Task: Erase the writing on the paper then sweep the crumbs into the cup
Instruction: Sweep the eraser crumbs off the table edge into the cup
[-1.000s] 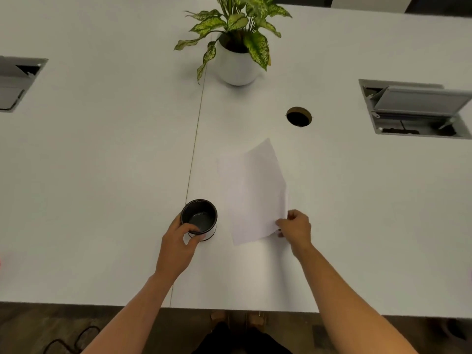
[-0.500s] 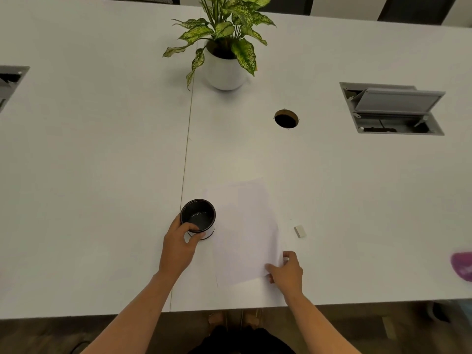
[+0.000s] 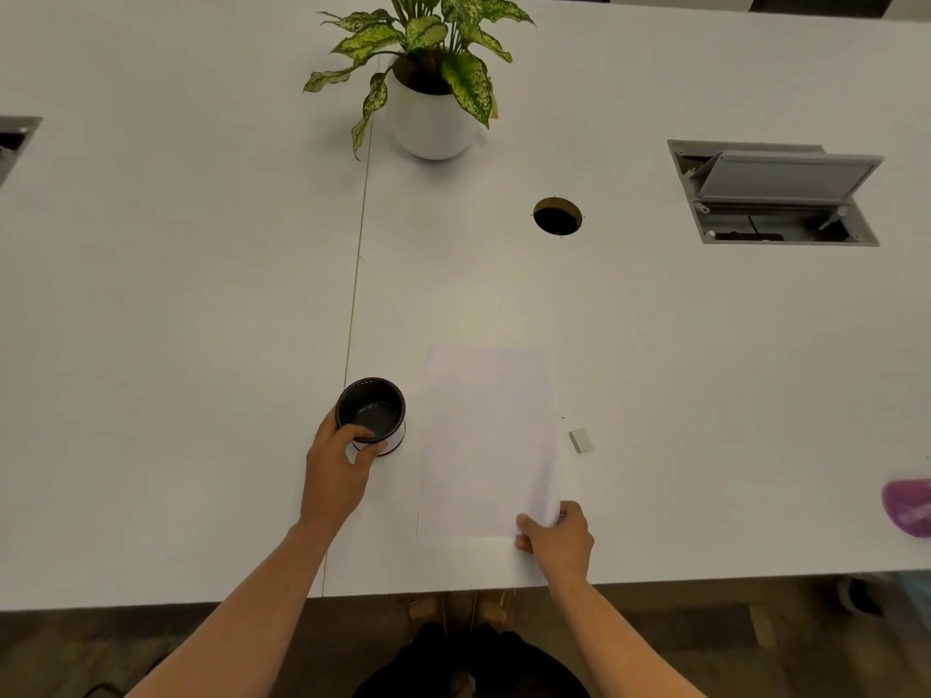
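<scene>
A white sheet of paper (image 3: 486,435) lies nearly flat on the white table (image 3: 176,345), its long side running away from me. My right hand (image 3: 556,539) pinches its near right corner, which is lifted slightly. No writing shows on the sheet. A black round cup (image 3: 371,414) stands upright just left of the paper, and my left hand (image 3: 335,476) grips its near side. A small white eraser (image 3: 580,440) lies on the table just right of the paper, with a tiny dark speck (image 3: 563,418) near it.
A potted plant in a white pot (image 3: 433,123) stands at the back. A round cable hole (image 3: 557,216) and an open grey cable box (image 3: 776,193) are at the back right. A purple object (image 3: 909,506) sits at the right edge. The table's front edge is close.
The paper came down from a raised, tilted pose to lie almost flat and straight, nearer to me. The eraser came into view beside it. My left hand stayed on the cup.
</scene>
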Demonstrator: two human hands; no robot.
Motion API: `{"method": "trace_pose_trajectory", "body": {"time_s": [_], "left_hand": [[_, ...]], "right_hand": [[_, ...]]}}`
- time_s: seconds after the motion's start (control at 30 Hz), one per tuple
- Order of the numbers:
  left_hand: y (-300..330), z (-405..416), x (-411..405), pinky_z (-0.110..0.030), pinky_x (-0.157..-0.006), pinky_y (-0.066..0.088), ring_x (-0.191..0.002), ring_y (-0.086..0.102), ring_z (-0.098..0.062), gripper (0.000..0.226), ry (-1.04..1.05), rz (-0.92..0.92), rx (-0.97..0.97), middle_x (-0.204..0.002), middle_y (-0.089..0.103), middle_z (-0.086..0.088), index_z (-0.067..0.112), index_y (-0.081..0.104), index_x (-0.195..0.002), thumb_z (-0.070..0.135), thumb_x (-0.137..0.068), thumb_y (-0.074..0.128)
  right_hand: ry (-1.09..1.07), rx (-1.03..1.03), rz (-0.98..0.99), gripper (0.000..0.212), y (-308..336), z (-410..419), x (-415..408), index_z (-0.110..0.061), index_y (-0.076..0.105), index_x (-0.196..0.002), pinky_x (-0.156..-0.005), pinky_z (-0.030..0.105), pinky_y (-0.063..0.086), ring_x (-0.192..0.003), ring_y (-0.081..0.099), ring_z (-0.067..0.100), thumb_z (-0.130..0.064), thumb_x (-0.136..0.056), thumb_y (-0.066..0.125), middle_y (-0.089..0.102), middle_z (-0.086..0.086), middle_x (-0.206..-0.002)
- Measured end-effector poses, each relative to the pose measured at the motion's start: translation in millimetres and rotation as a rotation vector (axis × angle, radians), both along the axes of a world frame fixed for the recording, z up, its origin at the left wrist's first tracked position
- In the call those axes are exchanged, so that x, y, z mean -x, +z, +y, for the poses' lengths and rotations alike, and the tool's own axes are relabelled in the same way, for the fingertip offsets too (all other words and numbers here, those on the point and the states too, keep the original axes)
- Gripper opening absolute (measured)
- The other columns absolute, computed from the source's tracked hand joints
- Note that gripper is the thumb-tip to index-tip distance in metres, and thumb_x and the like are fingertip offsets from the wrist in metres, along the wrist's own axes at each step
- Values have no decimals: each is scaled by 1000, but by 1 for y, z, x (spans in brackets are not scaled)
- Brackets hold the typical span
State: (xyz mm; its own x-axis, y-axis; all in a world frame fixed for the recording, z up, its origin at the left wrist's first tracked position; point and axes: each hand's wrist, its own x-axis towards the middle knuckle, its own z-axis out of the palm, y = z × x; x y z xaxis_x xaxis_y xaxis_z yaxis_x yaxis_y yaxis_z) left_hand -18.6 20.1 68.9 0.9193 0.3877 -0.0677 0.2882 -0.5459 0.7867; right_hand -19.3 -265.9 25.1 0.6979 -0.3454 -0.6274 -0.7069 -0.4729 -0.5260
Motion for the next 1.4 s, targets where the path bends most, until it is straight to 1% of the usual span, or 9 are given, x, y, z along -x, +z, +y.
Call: {"method": "trace_pose_trajectory", "body": {"time_s": [0.07, 0.17, 0.37, 0.57, 0.8, 1.1, 1.17, 1.27, 1.4], "left_hand": [[-3, 0, 0, -38, -103, 46, -123, 55, -36, 17, 1, 4, -11, -132, 59, -20, 0, 70, -98, -4, -83, 77], [-5, 0, 0, -36, -103, 44, -123, 55, -35, 17, 6, 8, -12, -132, 59, -20, 0, 69, -98, -3, -83, 77], [-8, -4, 2, -32, -101, 42, -122, 54, -38, 20, 30, 13, -19, -131, 57, -21, 0, 67, -102, -1, -84, 76], [-9, -10, 10, -34, -112, 29, -148, 29, -27, 53, 110, 54, 31, -162, 26, -13, 12, 54, -134, 15, -87, 78], [-19, -19, 36, -37, -108, 35, -148, 27, -24, 79, 210, 33, -17, -165, 16, -6, 14, 31, -153, 25, -88, 76], [-47, -40, 89, -45, -120, 27, -152, 23, -27, 75, 13, 277, -205, -166, 22, -7, 12, 34, -152, 51, -92, 52], [-52, -41, 96, -44, -123, 22, -153, 19, -26, 75, -62, 319, -253, -166, 20, -6, 12, 34, -153, 54, -93, 48], [-56, -41, 101, -44, -126, 12, -155, 10, -24, 77, -110, 368, -298, -168, 13, -5, 14, 26, -157, 57, -95, 41], [-52, -43, 101, -41, -126, 0, -156, 2, -21, 78, -138, 377, -375, -169, 5, -5, 14, 17, -159, 63, -100, 29]], "right_hand": [[56, 58, 21, 48, -4, -2, -2, -23, 39, -109, -81, 33, 53, -71, 54, 10, -35, -79, 76, 49, -4, -100], [102, 98, 22, 58, -6, -3, -1, -26, 34, -115, -82, 38, 57, -88, 61, 21, -43, -77, 74, 46, -5, -102], [205, 210, -27, 70, -6, -8, 4, -27, 34, -123, -83, 37, 51, -106, 58, 23, -55, -71, 73, 50, -4, -117], [339, 263, -71, 71, -6, -15, 7, -27, 31, -129, -84, 36, 51, -107, 57, 23, -59, -77, 66, 41, -1, -127], [393, 267, -130, 70, -12, -22, 11, -29, 30, -127, -85, 38, 50, -108, 57, 22, -68, -77, 59, 39, -3, -128], [693, 478, -528, 57, -15, -29, 19, -20, 50, -126, -97, 33, 42, -115, 54, 20, -64, -91, 41, 56, 1, -128], [739, 497, -526, 62, -16, -28, 16, -18, 46, -133, -105, 37, 37, -128, 47, 23, -64, -93, 37, 49, 4, -140], [800, 519, -431, 73, -19, -26, 10, -18, 25, -149, -116, 36, 11, -145, 19, 21, -67, -94, 28, 24, 3, -157], [908, 563, -362, 77, -23, -27, 5, -23, -13, -151, -114, 33, -12, -143, -21, 13, -69, -94, 13, -11, -2, -159]]}}
